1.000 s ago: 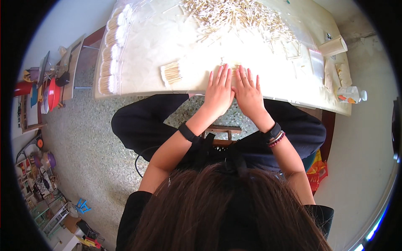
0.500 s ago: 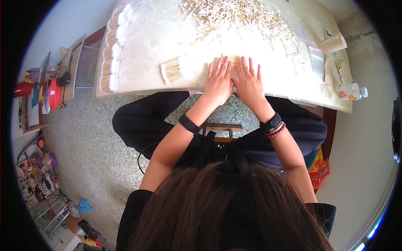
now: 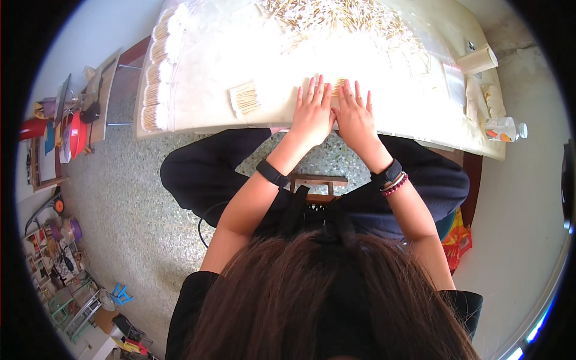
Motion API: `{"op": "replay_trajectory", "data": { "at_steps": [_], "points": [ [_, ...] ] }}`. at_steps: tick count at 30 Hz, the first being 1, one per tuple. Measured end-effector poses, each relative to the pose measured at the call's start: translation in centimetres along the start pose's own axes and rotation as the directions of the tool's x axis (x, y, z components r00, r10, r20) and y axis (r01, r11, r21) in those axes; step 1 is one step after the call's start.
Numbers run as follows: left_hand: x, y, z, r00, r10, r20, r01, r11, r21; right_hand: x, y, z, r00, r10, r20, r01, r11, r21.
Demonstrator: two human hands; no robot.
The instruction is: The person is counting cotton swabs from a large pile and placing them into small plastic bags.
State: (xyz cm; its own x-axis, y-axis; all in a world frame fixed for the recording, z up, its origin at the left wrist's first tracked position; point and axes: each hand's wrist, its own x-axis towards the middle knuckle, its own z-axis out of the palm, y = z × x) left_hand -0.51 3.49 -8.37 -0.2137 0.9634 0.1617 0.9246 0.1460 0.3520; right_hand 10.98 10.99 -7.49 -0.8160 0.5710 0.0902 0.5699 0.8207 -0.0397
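My left hand [image 3: 313,113] lies with its fingers stretched forward near the table's front edge. Beside it is my right hand [image 3: 356,115], also flat with straight fingers; the thumbs nearly meet. A small batch of cotton swabs [image 3: 338,86] shows between the fingertips of both hands, mostly hidden under them. To the left sits a neat flat bundle of cotton swabs [image 3: 245,98] with pale sticks and white tips. Farther back spreads a large loose heap of cotton swabs [image 3: 354,19], washed out by glare.
A row of packed swab bundles [image 3: 158,84] lines the table's left edge. On the right are a paper roll [image 3: 477,61], clear plastic bags [image 3: 455,84] and a clear bottle [image 3: 505,129]. A wooden stool [image 3: 318,180] stands below the table's front edge.
Both hands stay over the small batch of swabs, the left fingertips slightly farther forward. The tabletop looks brighter.
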Motion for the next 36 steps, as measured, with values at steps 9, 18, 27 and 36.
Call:
{"op": "replay_trajectory", "data": {
  "at_steps": [9,18,27,36],
  "points": [
    [0.2,-0.3,-0.4,0.999,-0.007,0.032,0.007,1.0,-0.016,0.0,0.0,0.4,1.0,-0.01,0.003,0.01,0.999,0.032],
    [1.1,-0.2,-0.8,0.989,-0.017,-0.144,-0.011,0.982,-0.189,0.3,1.1,-0.7,0.997,0.022,-0.067,-0.001,0.955,0.297],
    [6.2,-3.0,1.5,0.839,-0.54,-0.067,-0.108,-0.045,-0.993,4.2,1.7,2.0,0.812,0.58,0.071,0.135,-0.304,0.943],
    [5.7,-1.7,1.1,0.856,-0.516,-0.024,0.008,0.059,-0.998,5.1,1.1,2.1,0.848,0.528,-0.039,0.097,-0.082,0.992]
  ]
}}
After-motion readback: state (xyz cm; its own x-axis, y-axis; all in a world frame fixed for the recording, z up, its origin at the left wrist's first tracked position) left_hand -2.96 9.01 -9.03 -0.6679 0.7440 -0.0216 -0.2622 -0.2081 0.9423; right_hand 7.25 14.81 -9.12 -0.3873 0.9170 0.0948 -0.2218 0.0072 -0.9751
